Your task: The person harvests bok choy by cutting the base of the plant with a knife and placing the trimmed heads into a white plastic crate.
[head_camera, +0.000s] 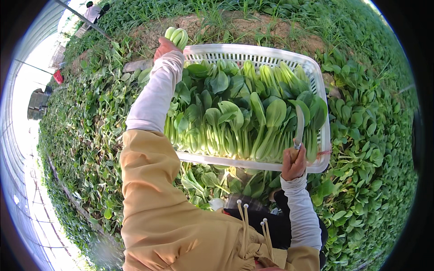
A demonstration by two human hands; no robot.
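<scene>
Stretched out past the far left corner of a white plastic basket [251,165], my left hand [165,49] is closed around a bunch of bok choy [177,37], its pale stem ends pointing up. Rows of green bok choy [237,125] lie packed in the basket, the nearer ones with their stems towards me. My right hand [294,162], at the near right part of the rim, grips the wooden handle of a knife [300,123]. The slightly curved blade points away from me, above the leaves.
Leafy plants [359,135] grow to the right of the basket, and low greens [88,122] spread on the left. Bare soil [237,27] and grass lie beyond it. Another person [92,13] is far off at the upper left, near a slanting pole [83,18]. A red container [58,77] stands farther left.
</scene>
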